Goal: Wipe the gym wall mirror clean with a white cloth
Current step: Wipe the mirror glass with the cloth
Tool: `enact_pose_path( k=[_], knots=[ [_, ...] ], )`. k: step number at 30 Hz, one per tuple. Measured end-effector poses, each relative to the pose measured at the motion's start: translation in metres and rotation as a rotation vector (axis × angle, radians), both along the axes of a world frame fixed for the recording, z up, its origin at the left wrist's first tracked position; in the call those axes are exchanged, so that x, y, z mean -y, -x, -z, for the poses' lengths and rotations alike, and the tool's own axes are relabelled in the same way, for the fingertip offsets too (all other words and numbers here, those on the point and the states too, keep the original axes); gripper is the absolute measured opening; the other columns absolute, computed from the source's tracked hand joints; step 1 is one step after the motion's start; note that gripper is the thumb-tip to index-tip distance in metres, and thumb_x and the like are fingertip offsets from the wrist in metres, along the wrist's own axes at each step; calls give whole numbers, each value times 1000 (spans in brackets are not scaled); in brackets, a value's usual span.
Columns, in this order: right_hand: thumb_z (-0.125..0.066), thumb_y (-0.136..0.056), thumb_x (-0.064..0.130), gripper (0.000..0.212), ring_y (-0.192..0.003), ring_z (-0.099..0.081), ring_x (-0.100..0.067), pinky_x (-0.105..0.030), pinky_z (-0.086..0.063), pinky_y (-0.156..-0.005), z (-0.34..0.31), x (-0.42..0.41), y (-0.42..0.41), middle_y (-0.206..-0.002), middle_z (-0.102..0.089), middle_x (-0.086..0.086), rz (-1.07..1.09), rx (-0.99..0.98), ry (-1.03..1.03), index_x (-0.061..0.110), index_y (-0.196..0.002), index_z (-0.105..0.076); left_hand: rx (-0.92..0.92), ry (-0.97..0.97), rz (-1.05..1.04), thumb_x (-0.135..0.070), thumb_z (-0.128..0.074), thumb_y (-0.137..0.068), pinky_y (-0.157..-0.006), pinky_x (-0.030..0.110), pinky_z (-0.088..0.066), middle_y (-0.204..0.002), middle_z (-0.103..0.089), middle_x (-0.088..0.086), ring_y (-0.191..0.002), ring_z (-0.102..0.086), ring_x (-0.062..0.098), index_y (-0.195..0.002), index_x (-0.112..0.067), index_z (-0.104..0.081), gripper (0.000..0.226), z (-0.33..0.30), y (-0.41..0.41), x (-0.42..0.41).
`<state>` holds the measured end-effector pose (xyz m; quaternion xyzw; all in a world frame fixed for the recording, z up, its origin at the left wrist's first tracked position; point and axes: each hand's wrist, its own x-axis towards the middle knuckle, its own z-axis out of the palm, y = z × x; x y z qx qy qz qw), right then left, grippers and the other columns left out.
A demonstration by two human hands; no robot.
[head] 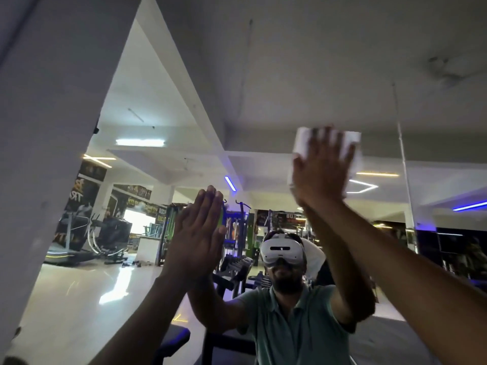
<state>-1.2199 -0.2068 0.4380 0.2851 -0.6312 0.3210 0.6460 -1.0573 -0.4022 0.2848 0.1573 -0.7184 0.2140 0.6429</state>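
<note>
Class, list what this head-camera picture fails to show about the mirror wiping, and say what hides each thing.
- Cloth: mostly behind the right hand; motion-blurred.
- Dirt or streaks on the mirror: too dim and blurred to tell.
- Left hand: flat at the glass, palm hidden; contact unclear.
- Mirror's lower edge: cut off by the frame.

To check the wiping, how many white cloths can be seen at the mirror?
1. The white cloth is high on the mirror, pressed flat under the right hand. The left hand rests bare on the glass, lower.
</note>
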Motion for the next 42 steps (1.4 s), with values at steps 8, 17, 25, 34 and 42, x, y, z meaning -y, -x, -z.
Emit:
enact_pose_path(
  k=[8,17,25,34,42],
  knots=[
    [-18,-98,54,78,-162,-20,-34,-60,-10,-130,18,47,-50,-174,-25,-11,-29,-356,-540,19,-167,-29,36,-9,-32,-46,-22,-109,-125,40,-16,-176,-6,-3,-163,-4,13,-168,-19,-17,65,-1,-3,3],
    [-26,-102,52,77,-161,-15,-41,-64,-11,-128,79,-45,39,-176,-15,-17,-6,143,108,14,-169,-19,-14,3,-12,-40,-25,-107,-126,41,-17,-176,-11,1,-163,-10,18,-167,-15,-22,65,2,3,-4],
    [-31,-105,53,73,-164,-4,-32,-61,-8,-130,123,3,-2,-178,-9,-11,-52,-250,-397,20,-170,-19,-31,-13,-52,-38,-26,-108,-124,45,-20,-174,-16,10,-162,-15,26,-165,-8,-24,65,7,4,-15],
    [-39,-102,41,74,-164,-7,-37,-65,-7,-129,257,-43,27,-177,-9,-15,-124,139,-48,14,-169,-20,57,-89,-158,-48,-28,-107,-129,47,-8,-174,-10,20,-162,-10,34,-165,-2,-19,75,117,24,-52],
    [-54,-101,42,78,-164,-9,-31,-61,0,-131,290,-25,18,-177,-14,-11,-232,43,-234,16,-169,-25,229,-127,-191,-51,-22,-109,-123,47,-19,-176,-6,10,-163,-8,27,-168,-10,-11,73,184,-31,-33]
  ],
)
